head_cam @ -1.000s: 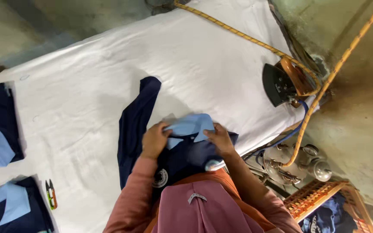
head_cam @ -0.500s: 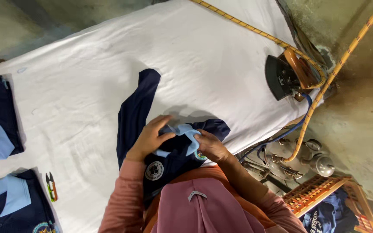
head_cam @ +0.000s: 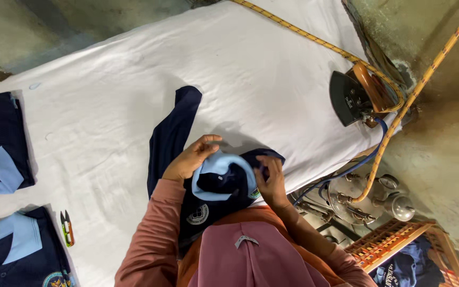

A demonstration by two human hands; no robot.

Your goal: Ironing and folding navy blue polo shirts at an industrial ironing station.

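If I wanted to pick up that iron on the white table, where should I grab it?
Probably by the orange handle of the iron. The iron is tipped up near the right edge of the table, its dark soleplate facing the cloth and the handle behind it. Come from the far right side, minding the blue hose and the cord.

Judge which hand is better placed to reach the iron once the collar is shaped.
Right, probably. The right hand pinches the light-blue collar on the side nearer the iron, at the table's right edge. The left hand sits farther away, beside the navy sleeve.
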